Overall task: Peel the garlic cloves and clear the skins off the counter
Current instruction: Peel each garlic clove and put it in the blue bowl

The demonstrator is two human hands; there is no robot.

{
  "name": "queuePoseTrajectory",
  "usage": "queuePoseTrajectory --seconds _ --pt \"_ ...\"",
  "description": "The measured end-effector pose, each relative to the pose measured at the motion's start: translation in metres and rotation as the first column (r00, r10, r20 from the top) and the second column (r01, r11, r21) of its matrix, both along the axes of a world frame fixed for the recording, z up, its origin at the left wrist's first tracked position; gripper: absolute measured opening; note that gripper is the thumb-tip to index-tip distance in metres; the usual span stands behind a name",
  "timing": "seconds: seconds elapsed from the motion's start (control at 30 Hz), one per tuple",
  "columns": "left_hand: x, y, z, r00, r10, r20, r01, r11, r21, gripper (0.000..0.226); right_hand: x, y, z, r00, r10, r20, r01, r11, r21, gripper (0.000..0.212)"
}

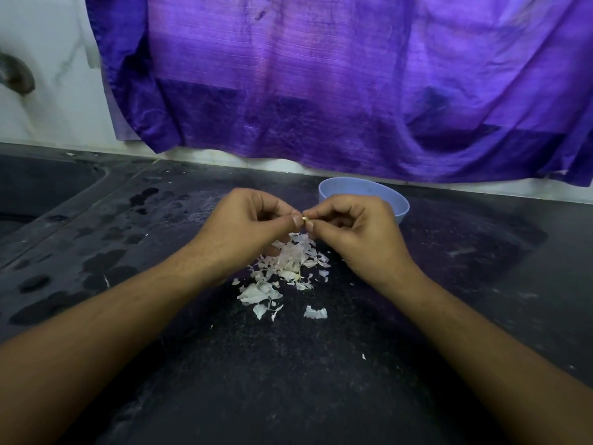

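While raised just above the dark speckled stone counter (288, 364), pinches a tiny pale-yellow garlic clove (304, 219) between the fingertips of the left hand (247, 226) and of the right hand (349, 229), thumb and forefinger of each closing on it from its own side. Holds the clove midway between the two hands, over the far edge of a loose heap of white papery garlic skins (288, 264) scattered on the counter below and nearer the body. Curls the remaining fingers of both hands in toward the palms, knuckles up. Reaches in with both bare forearms from the lower corners, converging at the clove. Leaves a round light-blue bowl (362, 187) just behind the right hand, partly hidden by it, contents out of sight. Shows wet patches (106, 261) on the counter to the left, beside a dark sink (41, 184), and a purple cloth (321, 91) hanging across the wall behind.
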State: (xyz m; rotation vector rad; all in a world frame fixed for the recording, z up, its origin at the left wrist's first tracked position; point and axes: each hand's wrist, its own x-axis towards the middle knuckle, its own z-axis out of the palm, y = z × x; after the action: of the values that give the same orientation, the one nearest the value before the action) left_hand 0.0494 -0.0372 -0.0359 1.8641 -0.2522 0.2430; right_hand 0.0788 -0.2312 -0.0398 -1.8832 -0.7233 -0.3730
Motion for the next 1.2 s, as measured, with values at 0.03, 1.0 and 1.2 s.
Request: queuePoseTrajectory --seconds 0.03,1.0,1.2 --pt "0.0 0.0 0.0 1.0 -0.003 -0.004 0.003 1.0 -0.002 0.008 0.0 0.001 0.0 1.0 -0.004 0.014 0.005 1.0 -0.009 0.012" --pt "0.002 0.002 0.0 0.999 0.021 -0.035 -0.022 0.998 -0.052 0.018 -0.002 0.006 -0.001 0.93 0.213 -0.301 -0.12 0.947 0.297 0.014" --pt "0.002 0.0 0.001 0.999 -0.014 -0.049 0.009 0.995 -0.1 0.017 0.0 0.002 0.001 0.954 0.188 -0.235 -0.146 0.972 0.184 0.01"
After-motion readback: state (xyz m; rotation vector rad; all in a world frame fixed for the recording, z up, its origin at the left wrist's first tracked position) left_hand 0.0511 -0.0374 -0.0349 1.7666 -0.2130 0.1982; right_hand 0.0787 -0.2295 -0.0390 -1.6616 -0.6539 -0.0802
